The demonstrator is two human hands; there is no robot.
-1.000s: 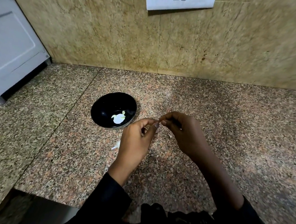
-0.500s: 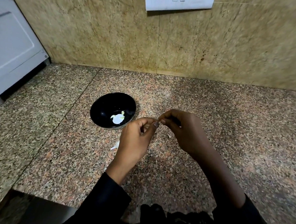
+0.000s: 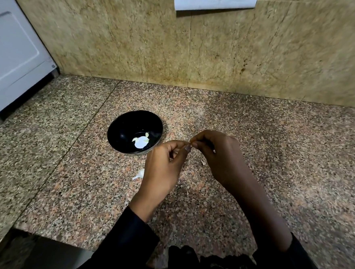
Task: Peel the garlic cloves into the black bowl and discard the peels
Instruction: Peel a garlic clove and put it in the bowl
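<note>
The black bowl (image 3: pixel 118 130) sits on the granite counter, with a few pale peeled cloves (image 3: pixel 143 140) at its bottom beside a bright reflection. Just right of the bowl, my left hand (image 3: pixel 163 167) and my right hand (image 3: pixel 219 156) meet fingertip to fingertip above the counter. Together they pinch a small garlic clove (image 3: pixel 190 144), which the fingers mostly hide. A white unpeeled clove (image 3: pixel 139 174) lies on the counter left of my left hand. A small scrap of peel (image 3: pixel 203 161) shows under my right hand.
A white appliance (image 3: pixel 13 60) stands at the far left against the tiled wall. A white socket plate (image 3: pixel 215 0) is on the wall above. The counter's front edge (image 3: pixel 60 236) runs close to my body.
Both hands have stayed pinched together at the same spot right of the bowl, with only slight shifts of the fingers. The bowl and the loose clove have not moved.
</note>
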